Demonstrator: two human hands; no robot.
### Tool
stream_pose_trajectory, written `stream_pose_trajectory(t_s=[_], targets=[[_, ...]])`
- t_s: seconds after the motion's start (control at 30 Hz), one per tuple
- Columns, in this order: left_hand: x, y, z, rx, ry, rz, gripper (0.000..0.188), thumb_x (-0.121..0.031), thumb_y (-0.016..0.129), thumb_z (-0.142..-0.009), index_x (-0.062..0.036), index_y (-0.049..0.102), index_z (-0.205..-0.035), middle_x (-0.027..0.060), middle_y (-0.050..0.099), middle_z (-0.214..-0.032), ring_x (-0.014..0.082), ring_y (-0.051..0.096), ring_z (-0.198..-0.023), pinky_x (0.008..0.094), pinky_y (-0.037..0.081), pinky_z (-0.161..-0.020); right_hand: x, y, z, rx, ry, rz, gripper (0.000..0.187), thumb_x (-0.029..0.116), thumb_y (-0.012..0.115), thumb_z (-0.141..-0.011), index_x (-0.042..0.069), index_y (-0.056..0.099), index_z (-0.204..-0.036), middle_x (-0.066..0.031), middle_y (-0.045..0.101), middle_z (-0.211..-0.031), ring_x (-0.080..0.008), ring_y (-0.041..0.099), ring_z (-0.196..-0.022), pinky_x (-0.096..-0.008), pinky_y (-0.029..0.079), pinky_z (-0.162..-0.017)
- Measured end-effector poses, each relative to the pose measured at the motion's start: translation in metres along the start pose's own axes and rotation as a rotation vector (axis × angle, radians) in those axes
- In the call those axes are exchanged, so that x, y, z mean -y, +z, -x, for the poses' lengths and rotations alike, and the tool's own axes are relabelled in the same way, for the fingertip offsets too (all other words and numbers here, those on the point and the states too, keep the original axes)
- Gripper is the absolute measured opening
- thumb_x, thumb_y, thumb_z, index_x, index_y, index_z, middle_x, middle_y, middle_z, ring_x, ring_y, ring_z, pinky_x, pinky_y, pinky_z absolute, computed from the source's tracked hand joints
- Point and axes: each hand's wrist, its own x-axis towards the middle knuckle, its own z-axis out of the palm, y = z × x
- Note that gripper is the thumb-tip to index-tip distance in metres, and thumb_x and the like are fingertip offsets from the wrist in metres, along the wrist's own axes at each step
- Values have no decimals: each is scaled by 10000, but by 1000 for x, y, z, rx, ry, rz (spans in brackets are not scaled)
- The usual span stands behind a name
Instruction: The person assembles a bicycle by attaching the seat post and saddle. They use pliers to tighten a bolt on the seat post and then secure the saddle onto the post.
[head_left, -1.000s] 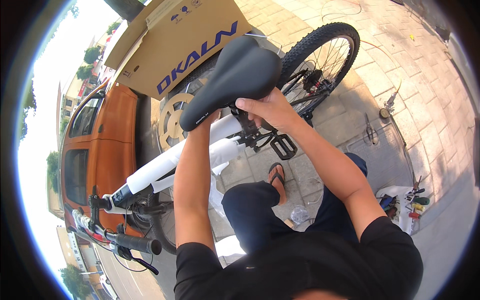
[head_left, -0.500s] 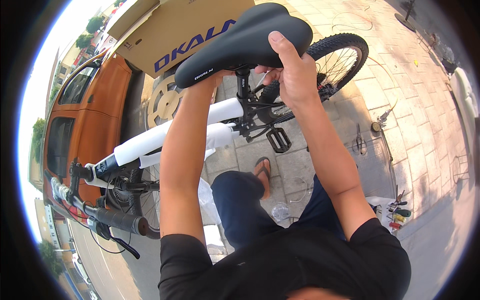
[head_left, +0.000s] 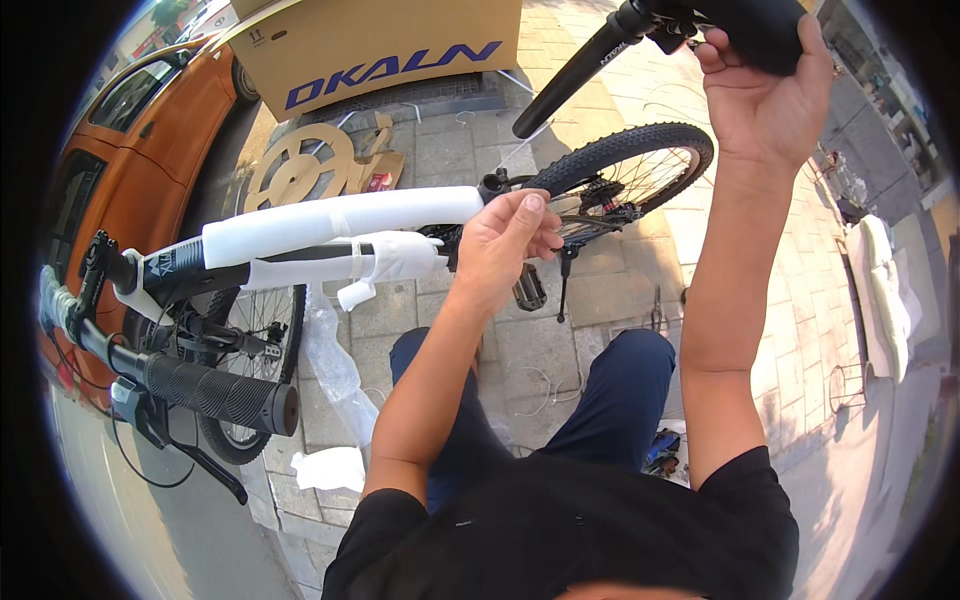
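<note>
High at the upper right, my right hand [head_left: 765, 110] grips a black bicycle saddle [head_left: 755, 35], partly cut off by the view's rim. A black seatpost [head_left: 582, 72] is joined under it and slants down to the left, its lower end free in the air. Below stands a bicycle, its tubes wrapped in white foam [head_left: 340, 217]. The open top of its seat tube [head_left: 492, 187] shows just beyond my left hand [head_left: 505, 245]. That hand's fingers are curled with the thumb against them; whatever they may hold is hidden.
A large cardboard box [head_left: 380, 55] stands behind the bicycle, near cut cardboard pieces [head_left: 300, 165]. The handlebar grip [head_left: 225, 392] and brake lever reach out at the left. Clear plastic wrap [head_left: 335, 365] lies on the paving. An orange car [head_left: 135, 135] is parked at far left.
The saddle and seatpost have come up out of the bicycle's seat tube and moved right in my right hand. My left hand has left the saddle and dropped beside the seat tube.
</note>
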Motion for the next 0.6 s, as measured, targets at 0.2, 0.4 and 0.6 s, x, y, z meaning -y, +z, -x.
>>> stream_pose_trajectory(t_s=[0.2,0.4,0.6], targets=[[7,71,14,227,-96,634,623,-456,618,-1084,-18,508,-1514,152,619,-1486,318,638,-1328,477,605,-997,43,-76,72,-153,146,-467,616,528,525,-1070,43,594,-1444,-132,637,-1480,-298,620,-1339,-500,479,-1158],[38,89,44,232,-209,728,371,-310,604,-1111,-71,616,-1394,87,637,-1483,303,627,-1370,485,606,-1026,40,-129,173,-240,250,-375,539,585,530,-1053,108,730,-1207,-85,795,-1052,-246,754,-932,-461,576,-930],[53,111,70,183,-147,551,499,-220,637,-1100,-100,460,-1551,94,608,-1521,343,648,-1337,472,626,-984,38,-219,200,-43,344,-524,812,863,405,-967,172,673,-1301,-48,741,-1090,-199,698,-989,-525,573,-883]])
